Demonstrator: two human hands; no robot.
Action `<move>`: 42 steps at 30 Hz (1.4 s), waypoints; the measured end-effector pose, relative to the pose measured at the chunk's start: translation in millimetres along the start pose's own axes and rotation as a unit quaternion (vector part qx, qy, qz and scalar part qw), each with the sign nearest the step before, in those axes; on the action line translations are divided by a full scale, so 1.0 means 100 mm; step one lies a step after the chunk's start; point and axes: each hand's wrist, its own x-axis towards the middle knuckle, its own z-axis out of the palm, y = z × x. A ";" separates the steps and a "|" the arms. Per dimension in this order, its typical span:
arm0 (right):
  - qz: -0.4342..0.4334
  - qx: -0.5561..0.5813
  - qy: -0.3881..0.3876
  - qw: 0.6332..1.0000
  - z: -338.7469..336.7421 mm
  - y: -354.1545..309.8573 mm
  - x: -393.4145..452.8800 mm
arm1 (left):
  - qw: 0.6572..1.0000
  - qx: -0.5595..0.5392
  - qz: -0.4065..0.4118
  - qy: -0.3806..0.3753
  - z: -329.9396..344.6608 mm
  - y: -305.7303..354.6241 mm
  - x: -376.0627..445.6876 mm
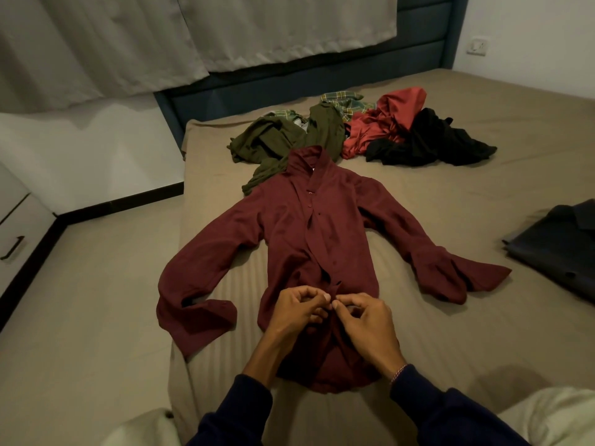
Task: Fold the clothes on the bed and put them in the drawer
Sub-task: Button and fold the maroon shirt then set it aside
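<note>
Two hands at work near the lower front of a maroon shirt, seen from the head camera. Spread face up on the bed, collar toward the headboard, sleeves out to both sides, the left cuff folded back on itself. Left hand curled, thumb and fingers pinching the shirt's front edge beside the button line; right hand likewise curled, fingertips pinching the opposite edge — thumbs almost touching over the placket. Dark navy sleeves on both forearms, a thin red-and-white thread round the right wrist.

Beyond the collar, a loose heap on the bed: olive green garment touching the maroon shirt's shoulder, a plaid piece behind it, a red garment and a black garment side by side, overlapping. Far right on the bed, well apart from the heap, a dark grey folded shirt. At the left frame edge, a white drawer unit with a dark handle — drawer closed. Pale curtains hanging above the headboard.
</note>
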 end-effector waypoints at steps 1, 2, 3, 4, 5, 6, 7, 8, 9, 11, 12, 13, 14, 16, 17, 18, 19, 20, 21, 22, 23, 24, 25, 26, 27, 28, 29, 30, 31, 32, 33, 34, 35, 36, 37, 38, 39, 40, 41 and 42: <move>0.001 0.004 -0.007 1.000 0.00 0.00 0.00 | 1.000 -0.002 0.004 0.011 0.00 -0.01 0.00; 0.003 0.010 -0.013 1.000 0.00 0.00 -0.01 | 1.000 0.000 0.009 0.019 0.01 -0.02 0.01; 0.008 0.017 -0.019 1.000 0.00 0.00 -0.01 | 1.000 0.001 0.014 0.024 0.01 -0.04 0.01; 0.011 0.026 -0.025 0.999 0.00 0.01 -0.02 | 0.999 0.002 0.019 0.027 0.02 -0.05 0.02; 0.010 0.031 -0.029 0.999 0.00 0.00 -0.02 | 0.999 0.003 0.022 0.030 0.02 -0.07 0.01; 0.005 0.031 -0.030 0.999 0.00 0.01 -0.02 | 0.999 0.003 0.023 0.033 0.02 -0.09 0.01; -0.001 0.029 -0.028 0.999 -0.01 0.01 -0.02 | 0.999 0.003 0.024 0.035 0.02 -0.10 0.01; -0.006 0.028 -0.025 0.999 -0.01 0.01 -0.02 | 0.999 0.002 0.024 0.034 0.03 -0.12 0.01; -0.009 0.028 -0.022 0.999 -0.01 0.01 -0.02 | 0.999 -0.001 0.023 0.033 0.03 -0.14 0.01; -0.015 0.018 -0.012 1.000 -0.01 0.02 -0.02 | 0.999 -0.007 0.016 0.033 0.04 -0.15 0.00; -0.023 0.003 -0.006 1.000 -0.01 0.03 -0.01 | 0.999 -0.006 0.013 0.032 0.05 -0.15 -0.01; -0.031 -0.012 0.000 0.999 0.00 0.03 -0.01 | 1.000 0.000 0.012 0.028 0.05 -0.14 -0.01; -0.038 -0.024 0.004 0.999 0.00 0.04 -0.02 | 1.000 0.007 0.014 0.023 0.05 -0.15 -0.02; -0.049 -0.036 0.007 0.998 0.01 0.05 -0.02 | 0.999 0.014 0.021 0.023 0.06 -0.16 -0.03; -0.054 -0.039 0.010 0.998 0.01 0.06 -0.02 | 0.999 0.012 0.021 0.029 0.06 -0.16 -0.02; -0.055 -0.040 0.011 0.998 0.02 0.06 -0.02 | 0.999 0.008 0.020 0.034 0.07 -0.17 -0.02; -0.056 -0.038 0.012 0.998 0.02 0.07 -0.02 | 0.999 0.003 0.016 0.037 0.07 -0.18 -0.01; -0.056 -0.031 0.010 0.998 0.03 0.07 -0.02 | 0.999 -0.003 0.009 0.037 0.07 -0.19 -0.01; -0.056 -0.022 0.007 0.998 0.03 0.08 -0.02 | 0.999 -0.009 -0.001 0.036 0.08 -0.19 -0.01; -0.059 -0.015 0.004 0.998 0.04 0.08 -0.02 | 0.999 -0.014 -0.015 0.034 0.08 -0.19 -0.01; -0.063 -0.010 0.001 0.998 0.04 0.08 -0.03 | 0.999 -0.018 -0.031 0.031 0.07 -0.20 0.00; -0.069 -0.007 -0.002 0.998 0.04 0.09 -0.03 | 0.998 -0.025 -0.047 0.025 0.07 -0.19 -0.01; -0.073 -0.003 -0.003 0.997 0.04 0.10 -0.03 | 0.997 -0.031 -0.062 0.018 0.07 -0.18 -0.01; -0.070 0.011 -0.006 0.998 0.04 0.10 -0.03 | 0.997 -0.032 -0.074 0.008 0.06 -0.17 -0.01; -0.054 0.036 -0.013 0.998 0.04 0.10 -0.03 | 0.996 -0.032 -0.083 -0.001 0.06 -0.16 -0.01; -0.028 0.070 -0.024 0.997 0.03 0.09 -0.03 | 0.995 -0.033 -0.089 -0.011 0.05 -0.15 -0.01; 0.002 0.104 -0.035 0.994 0.03 0.09 -0.03 | 0.995 -0.038 -0.093 -0.021 0.04 -0.14 -0.02; 0.036 0.141 -0.046 0.988 0.04 0.07 -0.02 | 0.994 -0.045 -0.095 -0.033 0.04 -0.13 -0.02; 0.070 0.178 -0.058 0.980 0.04 0.06 -0.02 | 0.993 -0.051 -0.095 -0.043 0.03 -0.13 -0.03; 0.100 0.213 -0.069 0.969 0.04 0.05 -0.02 | 0.993 -0.051 -0.091 -0.052 0.02 -0.13 -0.03; 0.121 0.238 -0.075 0.961 0.03 0.04 -0.02 | 0.994 -0.044 -0.082 -0.057 0.01 -0.13 -0.02; 0.131 0.251 -0.076 0.956 0.03 0.03 -0.02 | 0.996 -0.029 -0.067 -0.060 0.00 -0.13 -0.02; 0.137 0.255 -0.073 0.954 0.02 0.02 -0.02 | 0.997 -0.010 -0.048 -0.060 -0.01 -0.15 -0.01; 0.140 0.255 -0.069 0.954 0.01 0.01 -0.03 | 0.998 0.010 -0.025 -0.056 -0.02 -0.17 0.00; 0.144 0.255 -0.067 0.954 0.00 0.01 -0.03 | 0.998 0.027 -0.005 -0.049 -0.02 -0.19 0.00; 0.150 0.254 -0.068 0.953 -0.01 0.01 -0.04 | 0.998 0.039 0.013 -0.038 -0.02 -0.21 0.01; 0.156 0.249 -0.072 0.953 -0.01 0.02 -0.04 | 0.998 0.046 0.024 -0.028 -0.02 -0.24 0.02; 0.160 0.238 -0.079 0.955 -0.03 0.02 -0.05 | 0.998 0.051 0.031 -0.020 -0.01 -0.26 0.02; 0.161 0.219 -0.093 0.958 -0.06 0.03 -0.06 | 0.998 0.056 0.033 -0.012 0.00 -0.28 0.01; 0.162 0.195 -0.115 0.961 -0.09 0.02 -0.06 | 0.997 0.065 0.032 -0.007 0.00 -0.31 0.01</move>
